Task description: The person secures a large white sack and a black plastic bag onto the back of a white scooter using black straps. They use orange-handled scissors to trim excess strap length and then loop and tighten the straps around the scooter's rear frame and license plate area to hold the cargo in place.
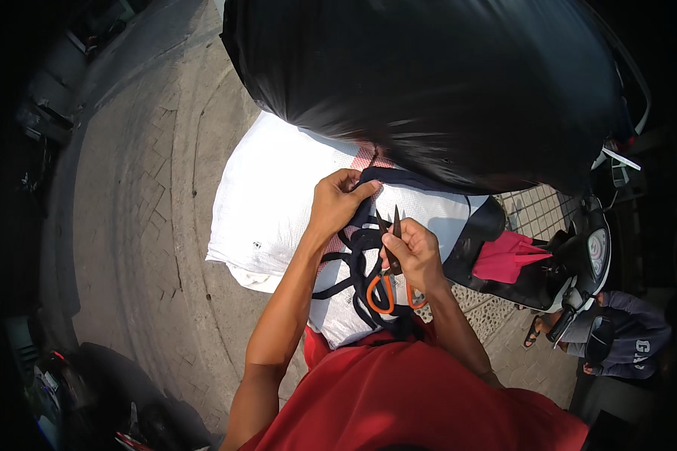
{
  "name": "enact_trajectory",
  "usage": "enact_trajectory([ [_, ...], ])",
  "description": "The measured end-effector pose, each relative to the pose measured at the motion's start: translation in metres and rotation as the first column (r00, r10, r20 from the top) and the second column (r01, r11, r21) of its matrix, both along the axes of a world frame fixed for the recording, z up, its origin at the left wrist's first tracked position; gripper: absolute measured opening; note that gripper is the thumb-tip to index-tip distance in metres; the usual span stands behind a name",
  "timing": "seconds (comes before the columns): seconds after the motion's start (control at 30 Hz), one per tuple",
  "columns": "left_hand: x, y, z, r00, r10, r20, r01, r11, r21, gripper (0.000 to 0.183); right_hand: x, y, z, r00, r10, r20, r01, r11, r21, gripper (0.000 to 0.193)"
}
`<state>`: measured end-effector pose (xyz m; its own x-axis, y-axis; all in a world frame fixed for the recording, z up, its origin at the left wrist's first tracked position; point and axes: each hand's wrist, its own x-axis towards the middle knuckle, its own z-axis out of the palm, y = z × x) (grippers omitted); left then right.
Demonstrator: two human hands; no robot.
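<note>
Mid-frame, left hand [338, 201] fingers pinch the navy fabric strip [408, 178], right hand [416, 254] fingers grip orange-handled scissors [394, 264]: best keep that strip taut, blades clear!

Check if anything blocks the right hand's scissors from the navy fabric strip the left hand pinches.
Nothing visible does. Between the orange-handled scissors in the right hand and the navy fabric strip above their tips, only white woven sack shows behind the gap. The left hand is up and left of the tips.
</note>
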<state>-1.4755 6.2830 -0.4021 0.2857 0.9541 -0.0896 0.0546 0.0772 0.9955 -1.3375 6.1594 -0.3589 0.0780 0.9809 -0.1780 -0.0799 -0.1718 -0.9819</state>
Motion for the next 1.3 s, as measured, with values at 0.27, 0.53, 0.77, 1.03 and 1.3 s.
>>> enact_trajectory([
  [0.27,-0.012,0.023,-0.011,0.951,-0.260,0.169,0.282,0.952,-0.122,0.014,0.023,0.021,0.016,0.486,0.057,0.872,-0.148,0.989,0.018,0.023],
  [0.53,-0.016,0.030,-0.019,0.909,-0.307,0.281,0.354,0.926,-0.131,0.014,0.022,0.069,0.043,0.041,0.018,0.999,-0.302,0.953,-0.005,0.015],
  [0.77,-0.019,0.028,-0.013,0.904,-0.369,0.214,0.402,0.905,-0.137,0.019,0.031,0.079,0.046,-0.058,0.018,0.998,-0.499,0.865,-0.045,0.013],
  [1.03,-0.018,0.031,-0.015,0.868,-0.474,0.146,0.482,0.876,-0.019,0.020,-0.003,0.073,0.052,-0.095,0.243,0.965,-0.635,0.732,-0.246,0.017],
  [1.3,-0.050,0.014,0.030,0.987,-0.059,-0.150,0.052,0.997,-0.052,0.041,0.040,-0.007,0.059,0.716,0.193,0.671,-0.047,0.972,-0.229,0.013],
])
